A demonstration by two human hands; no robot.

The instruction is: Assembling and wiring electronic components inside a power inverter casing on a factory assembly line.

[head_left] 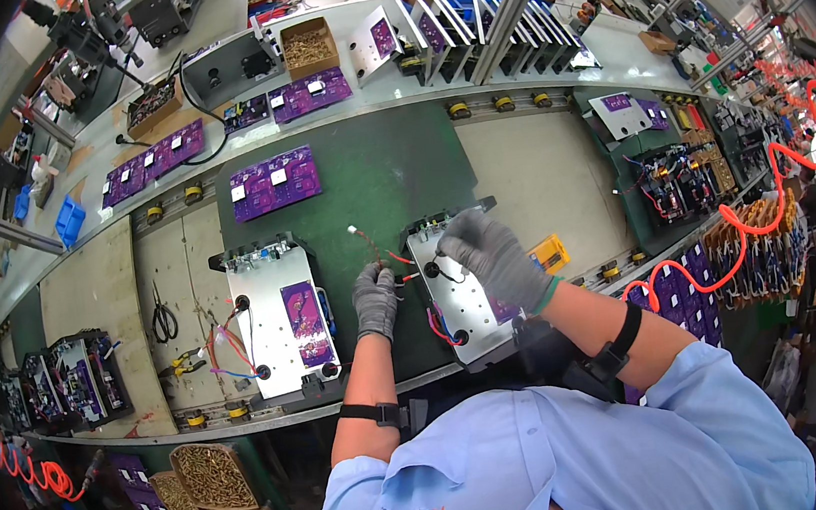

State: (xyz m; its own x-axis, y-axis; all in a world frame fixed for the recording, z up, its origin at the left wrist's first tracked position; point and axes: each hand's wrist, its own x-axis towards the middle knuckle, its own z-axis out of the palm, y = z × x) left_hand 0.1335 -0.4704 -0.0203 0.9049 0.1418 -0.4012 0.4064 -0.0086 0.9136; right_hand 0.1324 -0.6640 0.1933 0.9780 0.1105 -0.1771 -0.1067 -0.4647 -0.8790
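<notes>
Both of my hands wear grey gloves. My left hand (375, 301) is closed on a thin wire cable (373, 247), whose white plug end stands up above the fingers. My right hand (493, 253) hangs over the upper part of the right-hand metal plate (477, 333), its fingers drawn together; what they hold, if anything, is hidden. Red and dark wires show between the two hands. Near my left hand lies another metal plate (275, 321) carrying a purple circuit board (306, 324), with loose coloured wires at its left side.
A purple board panel (275, 183) lies on the green mat (369, 179). Pliers (187, 362) and scissors (164, 321) rest to the left. A yellow-orange case (550, 254) is right of my right hand. A red coiled hose (741, 217) hangs at right; a box of screws (308, 47) stands behind.
</notes>
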